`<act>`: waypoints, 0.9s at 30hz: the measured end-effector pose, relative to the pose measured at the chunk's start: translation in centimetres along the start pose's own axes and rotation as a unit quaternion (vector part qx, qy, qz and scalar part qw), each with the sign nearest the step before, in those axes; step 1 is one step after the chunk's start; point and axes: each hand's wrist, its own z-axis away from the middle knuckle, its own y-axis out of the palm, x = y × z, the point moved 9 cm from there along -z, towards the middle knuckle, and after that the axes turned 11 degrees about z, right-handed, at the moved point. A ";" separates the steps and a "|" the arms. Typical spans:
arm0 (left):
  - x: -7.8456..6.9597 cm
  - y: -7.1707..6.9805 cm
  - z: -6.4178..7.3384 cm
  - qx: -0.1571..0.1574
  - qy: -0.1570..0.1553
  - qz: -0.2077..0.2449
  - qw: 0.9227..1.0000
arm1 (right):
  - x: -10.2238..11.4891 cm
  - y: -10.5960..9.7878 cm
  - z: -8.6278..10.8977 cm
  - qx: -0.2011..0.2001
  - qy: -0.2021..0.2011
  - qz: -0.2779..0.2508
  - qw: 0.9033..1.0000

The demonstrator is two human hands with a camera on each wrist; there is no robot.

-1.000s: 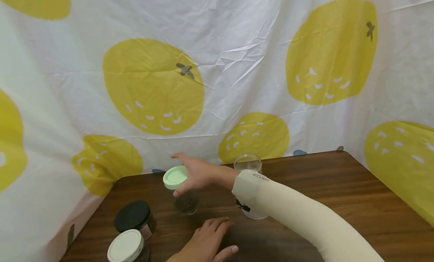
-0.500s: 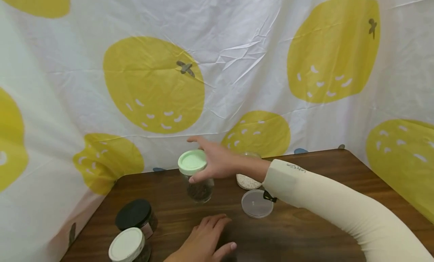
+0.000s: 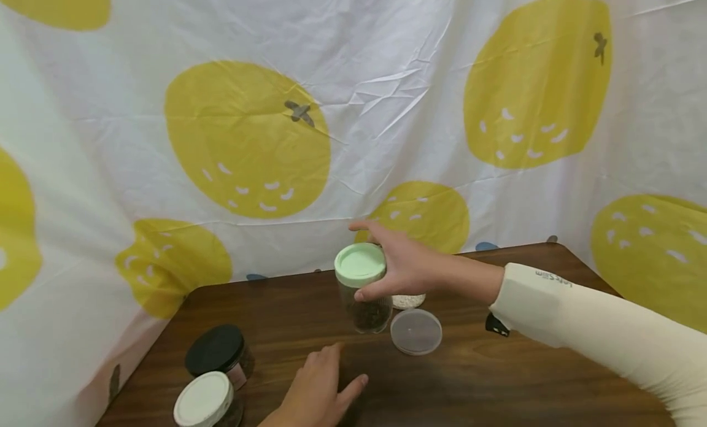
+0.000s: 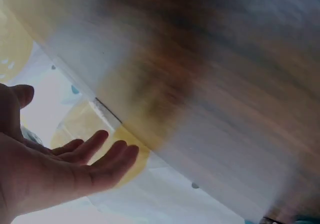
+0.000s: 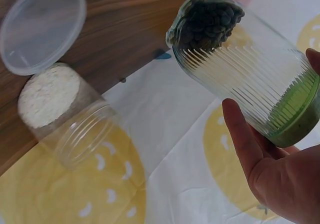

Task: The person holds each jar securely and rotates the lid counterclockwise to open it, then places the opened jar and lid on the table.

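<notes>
My right hand (image 3: 405, 261) grips a ribbed glass jar (image 5: 235, 66) near its pale green lid (image 3: 361, 264). Dark, bean-like pieces (image 5: 207, 24) fill the bottom of this jar, which looks lifted off the wooden table. Behind my right hand, mostly hidden in the head view, stands a clear open jar (image 5: 95, 134) with white flaky contents (image 3: 409, 301). In front of it a translucent lid (image 3: 416, 332) lies flat. My left hand (image 3: 315, 387) is low at the front, fingers relaxed and holding nothing.
On the left of the table (image 3: 497, 378) stand a black-lidded jar (image 3: 215, 350) and, nearer, a jar with a white lid (image 3: 204, 399). A white curtain (image 3: 386, 46) with yellow fruit prints hangs behind and at both sides.
My right hand has carried the green-lidded jar rightward, up to the open jar and the loose lid. My left hand has shifted slightly left.
</notes>
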 end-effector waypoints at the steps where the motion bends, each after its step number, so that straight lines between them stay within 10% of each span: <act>1: 0.0 -0.1 0.0 0.001 -0.002 0.020 1.000 | -0.1 -0.1 0.4 0.002 0.001 0.001 1.000; 16: -2.2 -1.0 0.0 -0.032 0.069 0.197 0.977 | 0.1 1.0 2.9 0.038 -0.022 0.001 0.999; 27: -3.9 -0.6 -0.2 -0.007 0.109 0.335 0.936 | 1.8 2.3 2.9 0.057 -0.029 -0.024 0.998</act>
